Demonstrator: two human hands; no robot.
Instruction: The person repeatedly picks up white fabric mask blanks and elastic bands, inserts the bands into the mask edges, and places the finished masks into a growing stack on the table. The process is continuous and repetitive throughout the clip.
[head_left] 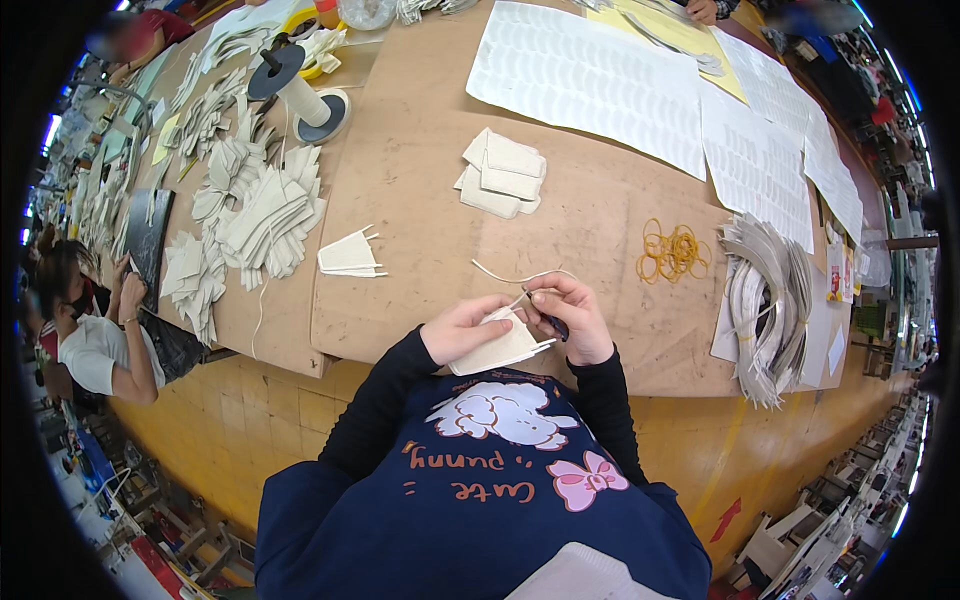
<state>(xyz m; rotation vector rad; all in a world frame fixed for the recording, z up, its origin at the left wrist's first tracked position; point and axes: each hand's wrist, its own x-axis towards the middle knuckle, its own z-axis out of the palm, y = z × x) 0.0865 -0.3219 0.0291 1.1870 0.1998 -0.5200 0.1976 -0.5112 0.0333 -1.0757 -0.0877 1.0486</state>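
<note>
In the head view, set a clock on the hands, with twelve pointing across the table (pixel 400 150). The left hand (pixel 472 328) pinches a cloth piece (pixel 497 353), thumb on top, near the wearer's chest and just toward six. At three, the right hand (pixel 566 308) has its thumb and fingertips drawn together by the piece's upper corner; what exactly they nip I can't tell. A dark tool (pixel 558 326), perhaps snips, sits in its lower fingers. A pale cord (pixel 500 278) curls loose toward twelve.

I'd worry about that tool: one careless squeeze so near the left fingertips could nick skin or cloth. If the left thumb slackens, the piece could drop into the lap. The loose cord might catch on a finger, and a reach toward two could tangle it in the bands (pixel 672 252).
</note>
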